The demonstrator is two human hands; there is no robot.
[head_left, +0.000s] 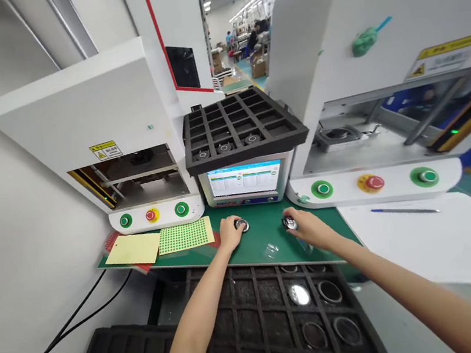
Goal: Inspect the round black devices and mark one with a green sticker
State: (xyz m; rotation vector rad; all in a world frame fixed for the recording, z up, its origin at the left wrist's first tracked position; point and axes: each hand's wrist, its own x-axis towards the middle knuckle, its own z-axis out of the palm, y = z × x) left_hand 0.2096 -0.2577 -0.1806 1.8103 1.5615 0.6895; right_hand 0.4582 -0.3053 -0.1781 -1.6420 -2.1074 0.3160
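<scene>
My left hand is closed on a small round dark part with a silvery rim, low over the green mat. To the right, my right hand grips a round black part with light marks on its face. Whether either part touches the mat I cannot tell. Between the hands and nearer the edge lie clear plastic pieces. Below, a black foam tray holds several round rimmed discs, one of them shining brightly.
Two white presses with green and red buttons flank a lit monitor. A black compartment tray with round parts rests on top of it. Sheets with green dots and plain yellow lie left; a pen lies on white paper right.
</scene>
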